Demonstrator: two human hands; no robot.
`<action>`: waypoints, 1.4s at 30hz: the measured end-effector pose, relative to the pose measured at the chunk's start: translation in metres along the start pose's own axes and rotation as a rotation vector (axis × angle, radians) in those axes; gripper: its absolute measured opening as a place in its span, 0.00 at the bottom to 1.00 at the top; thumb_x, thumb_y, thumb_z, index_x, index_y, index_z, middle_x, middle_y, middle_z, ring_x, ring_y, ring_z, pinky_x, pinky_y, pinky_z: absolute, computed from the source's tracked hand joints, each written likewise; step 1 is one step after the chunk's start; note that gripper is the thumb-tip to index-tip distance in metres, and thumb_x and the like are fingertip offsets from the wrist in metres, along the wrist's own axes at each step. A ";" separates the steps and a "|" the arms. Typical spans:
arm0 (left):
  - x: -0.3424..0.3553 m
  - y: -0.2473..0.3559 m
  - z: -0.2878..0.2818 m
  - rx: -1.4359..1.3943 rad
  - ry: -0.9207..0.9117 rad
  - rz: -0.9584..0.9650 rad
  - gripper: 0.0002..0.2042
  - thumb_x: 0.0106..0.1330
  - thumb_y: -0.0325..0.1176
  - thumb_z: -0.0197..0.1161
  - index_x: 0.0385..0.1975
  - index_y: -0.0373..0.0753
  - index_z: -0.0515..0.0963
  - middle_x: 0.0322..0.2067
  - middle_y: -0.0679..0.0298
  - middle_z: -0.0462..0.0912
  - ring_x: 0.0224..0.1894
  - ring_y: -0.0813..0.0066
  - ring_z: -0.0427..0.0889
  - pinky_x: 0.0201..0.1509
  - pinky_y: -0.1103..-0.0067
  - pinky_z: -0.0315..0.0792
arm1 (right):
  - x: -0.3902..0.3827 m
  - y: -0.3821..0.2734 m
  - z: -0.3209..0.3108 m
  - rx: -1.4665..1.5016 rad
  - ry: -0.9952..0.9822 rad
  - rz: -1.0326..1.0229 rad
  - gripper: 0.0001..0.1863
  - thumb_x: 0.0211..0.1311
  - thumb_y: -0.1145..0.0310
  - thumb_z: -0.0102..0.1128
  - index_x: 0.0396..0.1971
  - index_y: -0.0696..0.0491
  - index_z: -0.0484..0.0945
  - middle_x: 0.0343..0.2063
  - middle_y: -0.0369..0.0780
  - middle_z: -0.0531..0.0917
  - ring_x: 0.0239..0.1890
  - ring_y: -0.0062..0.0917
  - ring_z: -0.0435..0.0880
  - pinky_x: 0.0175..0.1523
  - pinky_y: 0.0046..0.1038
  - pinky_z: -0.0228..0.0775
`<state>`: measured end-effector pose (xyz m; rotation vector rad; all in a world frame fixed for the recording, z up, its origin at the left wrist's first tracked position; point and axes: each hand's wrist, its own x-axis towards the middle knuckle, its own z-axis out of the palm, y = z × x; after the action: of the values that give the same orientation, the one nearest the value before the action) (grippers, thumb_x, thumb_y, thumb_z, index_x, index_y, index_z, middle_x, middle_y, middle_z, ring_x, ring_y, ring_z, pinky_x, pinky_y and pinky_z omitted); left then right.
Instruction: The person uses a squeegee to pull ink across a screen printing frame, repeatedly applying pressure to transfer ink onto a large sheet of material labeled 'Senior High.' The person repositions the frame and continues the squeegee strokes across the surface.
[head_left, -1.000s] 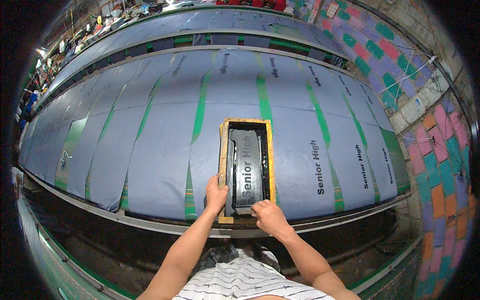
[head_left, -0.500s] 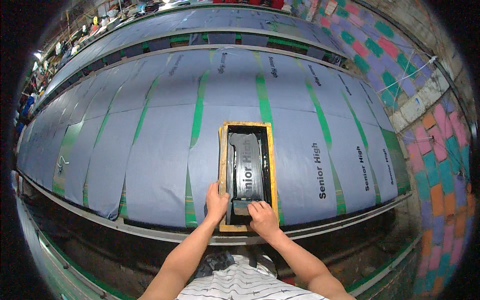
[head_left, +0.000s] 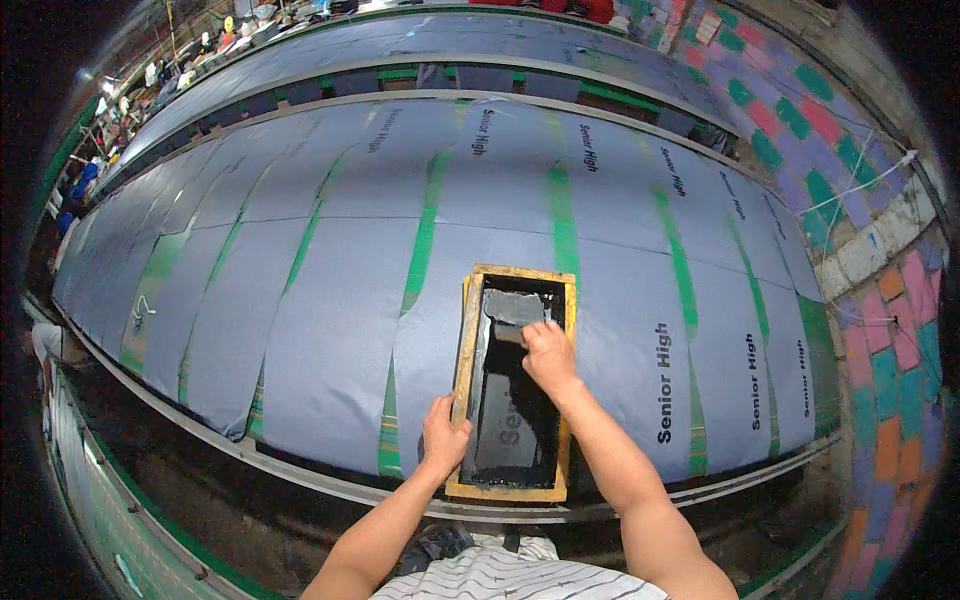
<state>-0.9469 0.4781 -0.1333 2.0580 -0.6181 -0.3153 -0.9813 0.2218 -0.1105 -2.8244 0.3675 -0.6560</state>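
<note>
A narrow wooden screen-printing frame [head_left: 508,492] with yellowish rails lies on a grey fabric panel at the table's front edge. My left hand [head_left: 443,440] is closed around its left rail, near the close end. Inside the frame, my right hand [head_left: 552,358] grips a squeegee [head_left: 508,336], partly hidden by the fingers, toward the far end. Wet black ink [head_left: 516,306] lies just beyond the squeegee. Dark lettering shows faintly through the mesh [head_left: 505,432] nearer to me, partly under my arm's shadow.
Grey fabric panels [head_left: 330,350] cover the long green table, and those to the right bear black printed lettering [head_left: 664,385]. A metal rail [head_left: 330,482] runs along the near edge. Behind stands another covered table [head_left: 450,40]. A wall of painted bricks [head_left: 880,350] is at right.
My right hand has pushed the squeegee from the frame's near end toward its far end. My left hand still holds the left rail. The whole view has shifted slightly.
</note>
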 end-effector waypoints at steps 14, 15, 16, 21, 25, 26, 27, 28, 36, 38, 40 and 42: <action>0.000 -0.002 0.001 -0.012 0.039 0.003 0.25 0.53 0.24 0.62 0.54 0.27 0.74 0.46 0.44 0.78 0.51 0.41 0.78 0.57 0.62 0.73 | 0.084 0.035 -0.029 0.007 -0.113 0.058 0.08 0.53 0.75 0.66 0.34 0.57 0.83 0.37 0.47 0.86 0.46 0.45 0.83 0.52 0.44 0.76; -0.001 -0.001 0.001 -0.014 0.030 -0.002 0.25 0.53 0.24 0.63 0.54 0.27 0.74 0.47 0.44 0.78 0.52 0.41 0.78 0.57 0.62 0.73 | 0.091 0.035 -0.031 -0.002 -0.119 0.060 0.08 0.53 0.74 0.66 0.34 0.57 0.82 0.37 0.48 0.86 0.46 0.45 0.83 0.52 0.44 0.76; 0.000 0.001 0.000 -0.014 0.021 -0.005 0.25 0.53 0.25 0.63 0.55 0.27 0.74 0.47 0.44 0.78 0.52 0.41 0.78 0.57 0.62 0.73 | 0.097 0.037 -0.032 -0.011 -0.124 0.061 0.07 0.53 0.74 0.66 0.33 0.57 0.82 0.38 0.48 0.86 0.46 0.45 0.83 0.52 0.45 0.76; 0.000 0.000 0.000 -0.014 0.030 0.015 0.25 0.54 0.24 0.63 0.55 0.28 0.73 0.47 0.44 0.78 0.52 0.41 0.78 0.57 0.61 0.73 | 0.104 0.050 -0.011 0.012 -0.230 0.116 0.08 0.54 0.72 0.67 0.32 0.59 0.82 0.37 0.49 0.86 0.46 0.46 0.83 0.52 0.45 0.76; -0.003 -0.004 0.003 -0.011 0.027 0.008 0.24 0.54 0.24 0.62 0.55 0.30 0.73 0.46 0.44 0.78 0.51 0.40 0.78 0.56 0.61 0.73 | 0.079 0.047 -0.010 0.024 -0.237 0.068 0.08 0.53 0.71 0.68 0.30 0.59 0.83 0.33 0.51 0.86 0.43 0.48 0.84 0.50 0.47 0.77; -0.002 -0.004 0.003 -0.019 0.028 0.011 0.24 0.54 0.23 0.62 0.54 0.30 0.73 0.45 0.44 0.78 0.51 0.40 0.77 0.55 0.61 0.73 | 0.069 0.043 -0.011 0.028 -0.223 0.029 0.08 0.52 0.71 0.68 0.29 0.59 0.83 0.32 0.52 0.86 0.43 0.48 0.85 0.49 0.48 0.78; -0.002 -0.002 0.003 -0.016 0.023 -0.004 0.24 0.54 0.24 0.62 0.54 0.31 0.74 0.45 0.45 0.78 0.50 0.41 0.78 0.55 0.61 0.73 | 0.055 0.038 -0.012 0.016 -0.243 0.050 0.07 0.52 0.71 0.67 0.29 0.59 0.83 0.31 0.51 0.86 0.42 0.49 0.85 0.49 0.48 0.78; -0.002 -0.001 0.003 -0.028 0.025 -0.003 0.24 0.54 0.24 0.62 0.54 0.31 0.74 0.45 0.45 0.78 0.50 0.41 0.78 0.55 0.61 0.73 | 0.044 0.025 -0.023 0.086 -0.263 0.076 0.05 0.52 0.72 0.66 0.27 0.58 0.83 0.29 0.51 0.85 0.40 0.50 0.84 0.48 0.48 0.78; 0.000 -0.024 0.011 -0.036 0.059 0.075 0.25 0.54 0.25 0.63 0.56 0.30 0.73 0.47 0.45 0.78 0.53 0.42 0.77 0.58 0.61 0.71 | -0.096 -0.060 -0.050 0.087 -0.163 -0.016 0.08 0.43 0.75 0.64 0.27 0.56 0.77 0.31 0.45 0.82 0.39 0.43 0.80 0.47 0.40 0.75; 0.000 -0.020 0.009 -0.047 0.026 0.049 0.25 0.55 0.25 0.64 0.56 0.30 0.73 0.47 0.45 0.78 0.52 0.42 0.77 0.58 0.61 0.72 | -0.127 -0.087 -0.067 0.086 -0.184 0.013 0.12 0.39 0.75 0.64 0.29 0.55 0.77 0.33 0.44 0.81 0.40 0.41 0.79 0.47 0.40 0.74; 0.001 -0.021 0.011 -0.015 0.033 0.058 0.26 0.55 0.25 0.65 0.56 0.30 0.72 0.47 0.45 0.78 0.52 0.42 0.77 0.58 0.61 0.72 | -0.159 -0.108 -0.072 0.106 -0.170 0.017 0.17 0.40 0.80 0.61 0.37 0.58 0.79 0.37 0.44 0.82 0.42 0.40 0.79 0.48 0.40 0.74; 0.000 -0.020 0.011 -0.015 0.044 0.066 0.25 0.54 0.26 0.65 0.55 0.30 0.73 0.46 0.44 0.78 0.52 0.42 0.77 0.58 0.61 0.72 | -0.180 -0.128 -0.084 0.137 -0.216 0.046 0.20 0.41 0.80 0.61 0.41 0.60 0.80 0.41 0.45 0.83 0.44 0.40 0.79 0.52 0.39 0.73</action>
<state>-0.9455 0.4788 -0.1556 2.0203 -0.6528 -0.2347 -1.1517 0.3821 -0.0756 -2.7118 0.3337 -0.3473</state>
